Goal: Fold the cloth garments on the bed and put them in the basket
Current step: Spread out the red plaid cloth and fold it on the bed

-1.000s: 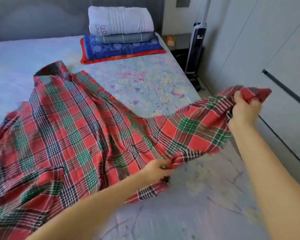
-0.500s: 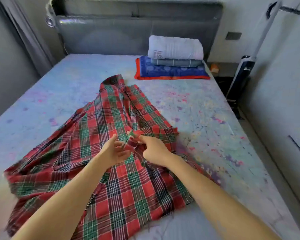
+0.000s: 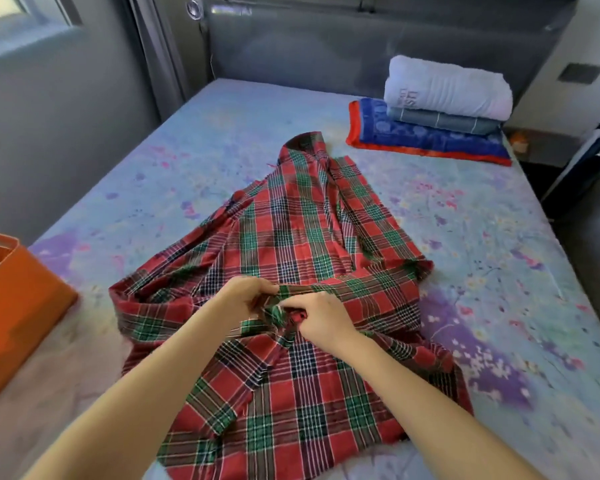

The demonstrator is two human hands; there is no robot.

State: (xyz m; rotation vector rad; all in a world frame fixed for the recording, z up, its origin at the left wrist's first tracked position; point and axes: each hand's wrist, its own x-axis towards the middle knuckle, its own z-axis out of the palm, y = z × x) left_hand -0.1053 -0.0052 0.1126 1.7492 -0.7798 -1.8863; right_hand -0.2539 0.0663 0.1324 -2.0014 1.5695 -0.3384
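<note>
Now both hands, left hand (image 3: 248, 297) and right hand (image 3: 321, 318), pinch bunched cloth in the middle of the shirt (image 3: 291, 271), mid-frame on the bed (image 3: 222, 133). Best to lay edges even and smooth them flat. Basket (image 3: 21, 292) sits at left.

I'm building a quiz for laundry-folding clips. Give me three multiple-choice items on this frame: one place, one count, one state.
1. Where is the orange basket?
A. at the left edge
B. by the headboard
C. under the garment

2. How many folded items are stacked near the headboard?
A. one
B. three
C. five

3. What are the hands doing?
A. resting flat
B. both pinching the plaid garment
C. lifting the basket

Answers: 1 A, it sits at the frame's left. 2 B, white towel, grey cloth, blue cloth. 3 B, left hand and right hand grip bunched fabric.
</note>
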